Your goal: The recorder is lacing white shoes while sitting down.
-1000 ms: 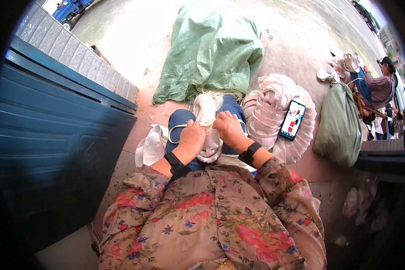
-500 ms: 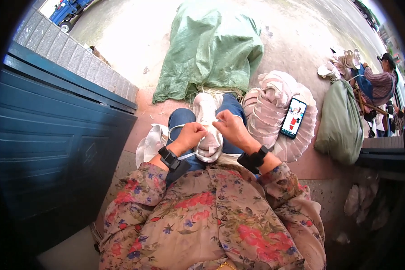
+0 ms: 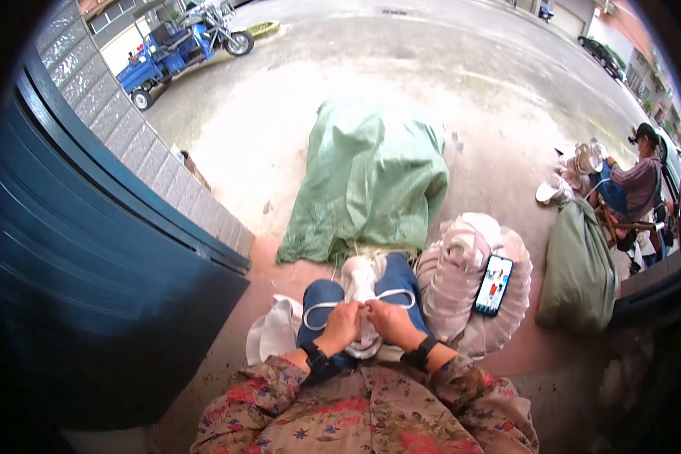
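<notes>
Shoe in fingers (closely pinched)

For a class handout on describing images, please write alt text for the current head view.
A person's left hand and right hand are close together over a white shoe between their blue-trousered legs. A lit phone lies on a pale pile to the right; a green sack-like covering is ahead.

Two hands, one white shoe and two green sacks were there.
Also counted were two black wristbands, two white loops, one phone, one blue three-wheeler, one dark car and one other person; the pale pieces around the phone overlapped too closely to count with certainty.
</notes>
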A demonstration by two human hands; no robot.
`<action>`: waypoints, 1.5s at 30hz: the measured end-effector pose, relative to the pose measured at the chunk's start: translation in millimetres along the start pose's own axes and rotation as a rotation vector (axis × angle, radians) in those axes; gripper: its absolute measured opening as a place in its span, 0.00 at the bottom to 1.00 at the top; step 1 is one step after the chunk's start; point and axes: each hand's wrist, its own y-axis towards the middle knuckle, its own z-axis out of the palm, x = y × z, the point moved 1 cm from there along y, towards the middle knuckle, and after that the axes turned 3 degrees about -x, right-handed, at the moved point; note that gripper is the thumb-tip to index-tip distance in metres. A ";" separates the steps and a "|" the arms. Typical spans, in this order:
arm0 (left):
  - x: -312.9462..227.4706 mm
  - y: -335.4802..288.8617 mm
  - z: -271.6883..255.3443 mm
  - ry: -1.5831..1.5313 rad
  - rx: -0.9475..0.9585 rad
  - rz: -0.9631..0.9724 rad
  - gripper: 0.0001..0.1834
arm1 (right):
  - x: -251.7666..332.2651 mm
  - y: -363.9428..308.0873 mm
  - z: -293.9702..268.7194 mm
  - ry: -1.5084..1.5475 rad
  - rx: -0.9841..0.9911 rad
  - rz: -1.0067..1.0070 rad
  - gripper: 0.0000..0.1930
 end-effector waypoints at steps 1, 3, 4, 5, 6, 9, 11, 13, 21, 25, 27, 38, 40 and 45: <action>5.9 -0.2 3.6 -0.040 -0.009 -0.018 0.09 | -0.2 0.2 -0.9 0.028 0.077 0.029 0.11; 15.0 2.5 10.9 -0.118 0.026 -0.063 0.11 | -12.9 -0.2 3.6 0.196 0.062 0.047 0.11; 20.8 2.4 14.8 -0.123 0.042 -0.060 0.14 | -19.4 -0.4 4.6 0.285 0.062 0.061 0.11; 9.2 6.4 2.2 -0.005 0.105 -0.065 0.14 | -24.5 0.2 5.4 0.354 0.088 0.119 0.11; -6.0 7.4 -13.7 0.113 0.164 -0.073 0.14 | -20.9 4.0 -2.9 0.366 0.121 0.192 0.12; -5.0 7.6 -25.5 0.164 0.239 0.011 0.19 | -28.9 15.2 -20.5 0.687 0.120 0.387 0.10; 1.5 11.4 -19.8 0.126 0.265 0.006 0.17 | -12.3 21.1 -49.5 0.979 0.206 0.513 0.07; 5.0 17.6 -6.5 0.117 0.248 0.034 0.10 | -7.0 21.0 -46.9 1.026 0.182 0.507 0.05; -5.2 6.1 -24.9 0.050 0.008 0.234 0.06 | -54.9 9.9 3.6 0.018 -0.012 -0.171 0.08; -12.2 -11.6 -27.2 0.122 0.017 0.357 0.09 | -20.0 9.6 -11.4 0.311 0.129 0.191 0.12; -15.5 -14.1 -26.9 0.135 -0.003 0.360 0.09 | -19.2 1.7 -6.1 0.267 0.097 0.155 0.11; -10.4 -16.6 -21.3 0.166 -0.085 0.416 0.08 | -30.9 0.3 15.7 0.123 0.104 -0.065 0.10; -15.2 -14.5 -27.1 0.131 -0.092 0.421 0.08 | -19.0 8.6 0.9 0.260 0.175 0.149 0.10; -12.5 -15.3 -28.0 0.128 -0.095 0.416 0.09 | -12.0 16.6 2.7 0.222 0.146 0.136 0.10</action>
